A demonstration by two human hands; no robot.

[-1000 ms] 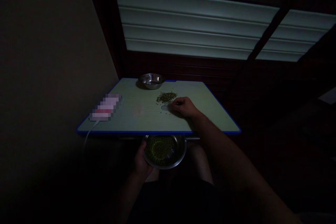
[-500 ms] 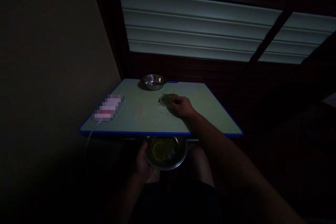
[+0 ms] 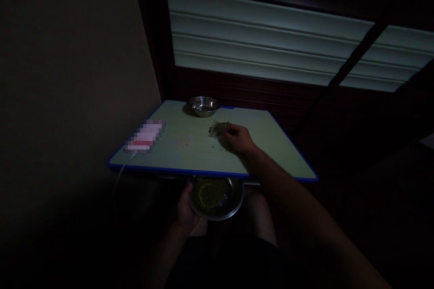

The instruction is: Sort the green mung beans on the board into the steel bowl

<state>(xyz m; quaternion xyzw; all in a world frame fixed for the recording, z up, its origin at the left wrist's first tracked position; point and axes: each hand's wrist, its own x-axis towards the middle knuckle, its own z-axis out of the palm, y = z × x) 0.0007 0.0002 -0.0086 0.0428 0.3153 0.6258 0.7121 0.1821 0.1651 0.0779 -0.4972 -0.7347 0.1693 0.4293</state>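
On one pale green surface (image 3: 162,158) with a blue edge, one loose heap of small green beans (image 3: 219,125) lies right of the middle, with a few single beans scattered on the near side of it, too small and dim to count surely. One right hand (image 3: 239,138) is at the near right side of the heap, its fingers bent and nearly together on one small translucent piece (image 3: 220,132), mostly hidden and hard to make out. Two steel bowls are in view. The smaller steel bowl (image 3: 203,107) stands upright near the far left corner of the surface; the larger steel bowl (image 3: 233,210) is below the near edge, partly under it, with many more green beans inside, most of them toward its left. One left hand (image 3: 186,212) has hold of this bowl's left side, thumb at the rim and the other fingers out of sight beneath. Near the left edge lies one pixelated phone-shaped object (image 3: 145,134), with one white cable (image 3: 121,172) running down over the near edge. Beyond the surface, two pale slatted panels (image 3: 264,36) sit in dark framing.
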